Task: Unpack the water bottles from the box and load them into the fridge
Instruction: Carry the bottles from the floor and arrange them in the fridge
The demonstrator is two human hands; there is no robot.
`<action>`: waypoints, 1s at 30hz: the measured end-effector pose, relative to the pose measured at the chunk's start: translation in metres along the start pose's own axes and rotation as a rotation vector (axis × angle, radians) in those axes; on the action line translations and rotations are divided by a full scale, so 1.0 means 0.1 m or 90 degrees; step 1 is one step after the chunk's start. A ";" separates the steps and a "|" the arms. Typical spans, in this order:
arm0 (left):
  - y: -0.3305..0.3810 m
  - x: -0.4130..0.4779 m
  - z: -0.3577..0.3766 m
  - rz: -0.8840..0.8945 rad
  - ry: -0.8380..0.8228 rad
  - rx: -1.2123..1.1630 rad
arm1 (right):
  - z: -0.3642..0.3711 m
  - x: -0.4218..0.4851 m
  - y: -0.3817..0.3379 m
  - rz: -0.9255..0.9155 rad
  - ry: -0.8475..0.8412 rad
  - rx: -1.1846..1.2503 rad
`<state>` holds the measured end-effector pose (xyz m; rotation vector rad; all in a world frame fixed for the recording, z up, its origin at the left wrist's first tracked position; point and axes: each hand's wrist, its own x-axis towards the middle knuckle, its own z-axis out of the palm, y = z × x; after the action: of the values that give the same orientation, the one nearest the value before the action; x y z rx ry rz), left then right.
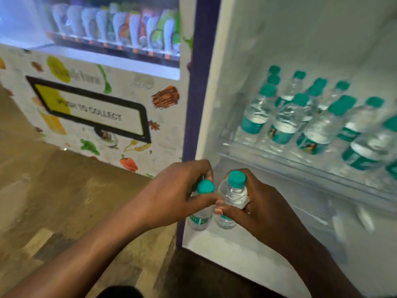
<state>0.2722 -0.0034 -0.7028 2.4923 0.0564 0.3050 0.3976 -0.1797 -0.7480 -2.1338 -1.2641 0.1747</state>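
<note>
My left hand [176, 194] grips a small clear water bottle with a teal cap [203, 203], its lower part showing below my fingers. My right hand [262, 209] grips a second bottle of the same kind [233, 190], upright, cap on top. Both bottles are side by side in front of the open fridge's lower left corner [206, 239]. On the clear fridge shelf [300, 166] above stand several teal-capped bottles [287, 119] in rows. The box is out of view.
A vending machine [96, 112] with a "push to collect" flap stands left of the fridge, against its purple side edge [197, 82]. Brown stone floor [53, 190] spreads to the left. The fridge's lower compartment looks blurred white.
</note>
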 end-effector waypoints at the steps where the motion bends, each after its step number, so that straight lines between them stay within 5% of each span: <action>1: 0.08 0.06 -0.03 0.014 -0.007 -0.002 | -0.12 -0.02 -0.01 -0.001 0.015 -0.002; 8: 0.66 0.54 -0.23 0.109 -0.001 0.016 | -0.94 -0.14 -0.01 -0.007 0.154 -0.059; 17: 1.40 1.35 -0.49 0.237 0.181 0.058 | -1.97 -0.03 -0.08 0.017 0.364 -0.073; 23: 1.74 2.00 -0.58 0.246 0.308 0.048 | -2.69 0.29 0.05 0.011 0.531 -0.124; 30: 1.89 2.71 -0.23 0.209 0.299 0.035 | -3.23 0.82 0.48 0.136 0.562 -0.196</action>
<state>0.5248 -0.1123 -0.5176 2.4247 -0.1555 1.0320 0.6116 -0.2760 -0.5065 -2.1784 -0.5591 -0.8338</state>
